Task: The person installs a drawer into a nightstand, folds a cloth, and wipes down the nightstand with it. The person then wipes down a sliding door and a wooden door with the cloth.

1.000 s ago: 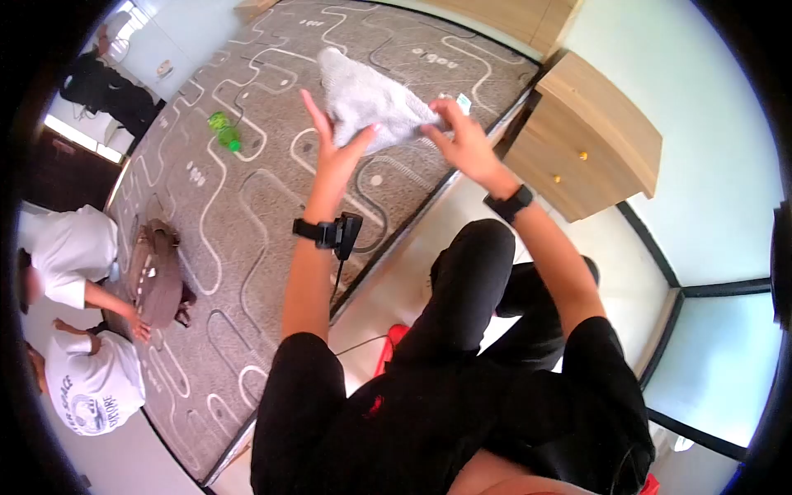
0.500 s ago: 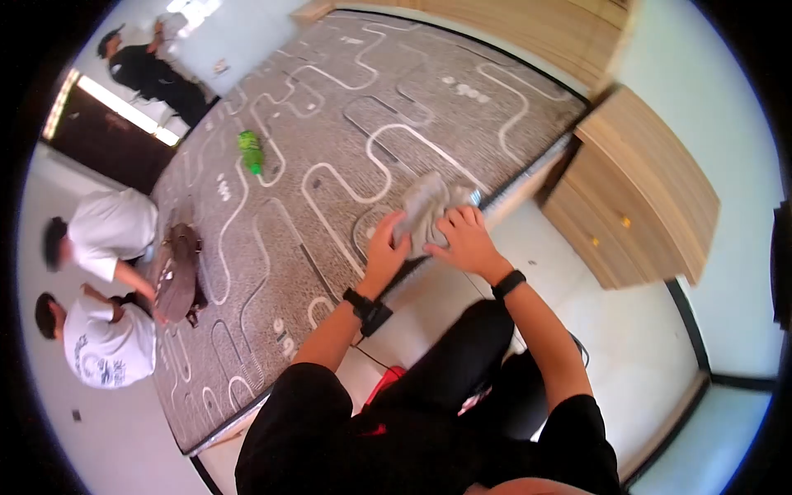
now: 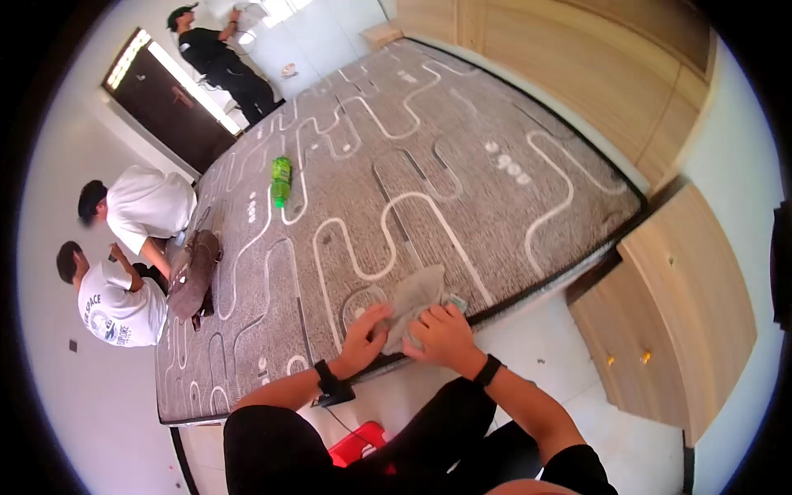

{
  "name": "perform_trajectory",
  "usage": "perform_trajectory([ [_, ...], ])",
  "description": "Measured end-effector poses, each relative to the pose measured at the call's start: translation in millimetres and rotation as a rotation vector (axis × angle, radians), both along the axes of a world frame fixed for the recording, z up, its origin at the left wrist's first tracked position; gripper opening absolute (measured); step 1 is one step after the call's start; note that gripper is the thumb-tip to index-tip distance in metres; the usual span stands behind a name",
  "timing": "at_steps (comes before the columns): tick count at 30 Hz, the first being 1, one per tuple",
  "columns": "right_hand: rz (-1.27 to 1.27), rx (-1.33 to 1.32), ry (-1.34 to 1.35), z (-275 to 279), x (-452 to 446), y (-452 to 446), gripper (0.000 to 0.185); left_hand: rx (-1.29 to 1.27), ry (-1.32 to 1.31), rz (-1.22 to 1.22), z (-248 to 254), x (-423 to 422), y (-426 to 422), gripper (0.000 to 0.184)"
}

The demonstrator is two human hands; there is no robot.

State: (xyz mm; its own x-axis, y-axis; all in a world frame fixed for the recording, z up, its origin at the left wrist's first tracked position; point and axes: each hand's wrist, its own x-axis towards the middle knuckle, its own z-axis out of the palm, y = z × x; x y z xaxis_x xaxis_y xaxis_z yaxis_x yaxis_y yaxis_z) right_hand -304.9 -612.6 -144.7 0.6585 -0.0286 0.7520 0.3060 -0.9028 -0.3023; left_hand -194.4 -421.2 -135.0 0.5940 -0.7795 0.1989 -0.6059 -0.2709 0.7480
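Observation:
A grey cloth (image 3: 419, 290) lies bunched on the near edge of the patterned mattress (image 3: 346, 239). My left hand (image 3: 363, 338) is closed on the cloth's left side, fingers bent inward. My right hand (image 3: 443, 337) presses and grips the cloth's right side, its fingers curled over it. A small pale label (image 3: 456, 303) shows at the cloth's right end, just past my right fingers. The underside of the cloth is hidden.
A green bottle (image 3: 280, 181) lies on the mattress. A brown bag (image 3: 195, 274) is at its left edge, beside two people in white shirts. Another person in black (image 3: 216, 62) stands near the door. A wooden bedside cabinet (image 3: 660, 330) stands right; a red object (image 3: 356, 444) is below.
The cloth was held spread in the air, then came down to the mattress edge, where my hands now hold it bunched. The camera view has shifted, showing more of the mattress.

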Motion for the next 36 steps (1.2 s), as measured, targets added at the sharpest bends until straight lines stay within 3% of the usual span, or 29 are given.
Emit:
perform_trajectory([
  [3,-0.013,-0.057,0.003,2.5,1.5,0.4,0.025,-0.096,-0.012,-0.032,-2.5,1.2,-3.8,0.039],
  [7,0.047,-0.091,0.067,1.6,-2.2,-2.1,0.026,0.01,0.079,0.038,1.9,-5.9,-5.0,0.041],
  [9,0.022,-0.116,0.043,1.0,2.4,-4.9,0.025,-0.016,0.017,0.064,-3.1,-7.7,-9.6,0.04],
  [11,0.01,-0.121,0.049,-1.9,-3.6,-1.3,0.025,-0.065,-0.209,0.073,-2.1,-11.8,-11.6,0.039],
  [13,0.01,-0.108,0.051,0.2,-7.2,-0.1,0.025,-0.016,-0.128,0.097,-0.9,-19.5,-8.8,0.039],
  [15,-0.014,-0.107,0.001,-2.3,-5.5,3.4,0.024,-0.084,-0.22,0.075,-2.7,-16.9,-12.1,0.04],
  [21,-0.065,-0.105,0.022,-1.3,-5.7,5.4,0.024,-0.165,-0.138,0.13,-11.2,-14.5,-12.6,0.037],
  [24,-0.081,-0.122,-0.042,-0.5,-0.1,9.1,0.024,-0.13,0.066,0.186,-5.5,-10.5,-10.0,0.037],
  [27,-0.113,-0.099,-0.047,-1.1,-2.3,8.7,0.023,-0.185,-0.054,0.156,-12.0,-11.9,-13.6,0.037],
  [29,-0.084,-0.101,-0.119,-1.8,-3.3,8.2,0.025,-0.182,-0.401,0.165,-21.6,-12.6,-16.5,0.04],
  [30,-0.082,-0.098,-0.11,-1.6,-5.0,7.4,0.025,0.098,-0.507,0.196,-13.9,-27.8,-17.4,0.044],
  [31,-0.059,-0.112,-0.061,-0.7,-5.9,5.1,0.026,0.111,-0.496,0.193,-4.3,-44.4,-16.8,0.044],
  [33,-0.031,-0.117,-0.004,0.7,-10.3,1.6,0.027,0.421,-0.454,0.3,9.0,-69.8,-17.2,0.046],
  [36,0.052,-0.101,0.049,6.2,-16.8,-2.0,0.029,0.317,-0.505,0.294,-4.0,-81.2,-3.8,0.048],
])
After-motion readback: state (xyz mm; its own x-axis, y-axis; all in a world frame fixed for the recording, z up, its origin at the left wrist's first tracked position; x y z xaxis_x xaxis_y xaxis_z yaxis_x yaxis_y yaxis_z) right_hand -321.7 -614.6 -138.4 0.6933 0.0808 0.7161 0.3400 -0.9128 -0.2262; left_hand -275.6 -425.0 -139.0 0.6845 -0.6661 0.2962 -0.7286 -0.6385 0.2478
